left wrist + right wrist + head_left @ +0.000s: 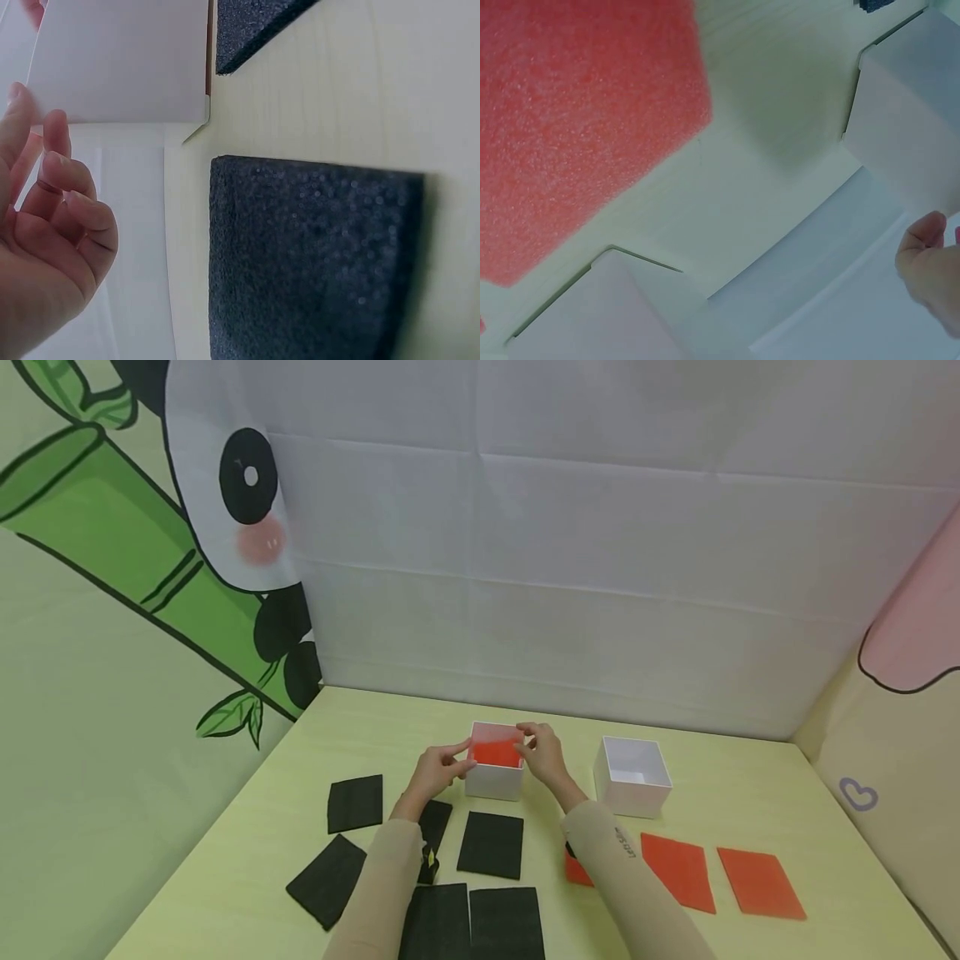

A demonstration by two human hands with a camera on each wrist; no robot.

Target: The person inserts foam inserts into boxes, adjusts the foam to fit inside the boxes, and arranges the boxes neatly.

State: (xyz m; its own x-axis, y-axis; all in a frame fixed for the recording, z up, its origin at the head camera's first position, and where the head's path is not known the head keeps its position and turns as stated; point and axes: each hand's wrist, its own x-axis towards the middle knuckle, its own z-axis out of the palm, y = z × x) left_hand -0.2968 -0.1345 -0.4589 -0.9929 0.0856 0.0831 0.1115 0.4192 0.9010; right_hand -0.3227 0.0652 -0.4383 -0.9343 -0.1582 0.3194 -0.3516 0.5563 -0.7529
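Note:
A small white box stands open-topped at the middle of the table. Inside it lies a red foam sheet, its lower edge hidden by the front wall. At the box's left front corner, my left hand has thumb and forefinger around the rim; the left wrist view shows its other fingers curled. My right hand is at the right rim with bent fingers, its fingertips next to the red sheet. Whether those fingertips pinch the sheet or the box wall cannot be made out.
A second white box stands to the right. Several black foam squares lie at the front and left. Red foam squares lie at the front right, one partly under the right sleeve. A white printed backdrop rises behind the table.

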